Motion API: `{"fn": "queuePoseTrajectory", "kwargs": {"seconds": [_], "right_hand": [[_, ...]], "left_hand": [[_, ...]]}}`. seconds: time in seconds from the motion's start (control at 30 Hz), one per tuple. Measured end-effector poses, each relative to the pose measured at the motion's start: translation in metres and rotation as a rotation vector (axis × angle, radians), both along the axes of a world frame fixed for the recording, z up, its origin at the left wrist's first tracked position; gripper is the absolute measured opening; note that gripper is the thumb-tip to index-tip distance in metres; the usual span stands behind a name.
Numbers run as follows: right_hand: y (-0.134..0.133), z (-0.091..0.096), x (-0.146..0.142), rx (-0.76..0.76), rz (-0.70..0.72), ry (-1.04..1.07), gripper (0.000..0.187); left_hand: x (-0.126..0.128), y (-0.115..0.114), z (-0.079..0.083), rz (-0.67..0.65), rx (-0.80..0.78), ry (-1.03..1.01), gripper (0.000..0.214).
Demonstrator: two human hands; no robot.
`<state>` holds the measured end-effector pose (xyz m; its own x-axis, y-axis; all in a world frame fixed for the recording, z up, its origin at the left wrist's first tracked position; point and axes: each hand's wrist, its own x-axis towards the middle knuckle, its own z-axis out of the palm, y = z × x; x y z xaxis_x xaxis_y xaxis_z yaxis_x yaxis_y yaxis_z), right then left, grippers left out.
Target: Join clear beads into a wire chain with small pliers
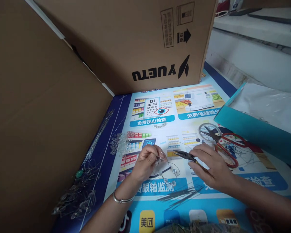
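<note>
My left hand (146,161) is closed in a pinch on a thin wire strung with clear beads (165,177), which loops down onto the printed mat (208,197). A silver bangle sits on that wrist. My right hand (212,168) grips a pair of dark pliers (184,155) whose tips point left toward the pinched wire. A pile of clear beads (120,142) lies just left of my left hand. Loose thin wires (177,194) lie on the mat in front of both hands.
Red-handled scissors (223,142) lie to the right of the pliers. A teal box (257,132) holding white plastic stands at the right. Tall cardboard boxes (126,45) wall in the back and left. Finished bead-and-wire pieces (80,191) are heaped at the lower left.
</note>
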<state>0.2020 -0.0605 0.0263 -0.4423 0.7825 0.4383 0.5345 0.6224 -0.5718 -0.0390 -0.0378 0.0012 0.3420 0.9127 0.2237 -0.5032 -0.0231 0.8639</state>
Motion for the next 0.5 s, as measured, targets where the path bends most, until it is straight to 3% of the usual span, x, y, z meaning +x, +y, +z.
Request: {"fn": "queuePoseTrajectory", "kwargs": {"seconds": [0.3, 0.5], "right_hand": [[0.003, -0.008, 0.001, -0.035, -0.021, -0.016, 0.027], [0.007, -0.013, 0.0, -0.189, -0.047, 0.026, 0.022]], "left_hand": [[-0.002, 0.0, -0.004, -0.025, -0.047, 0.034, 0.012], [-0.005, 0.0, -0.003, 0.023, -0.11, 0.136, 0.011]]}}
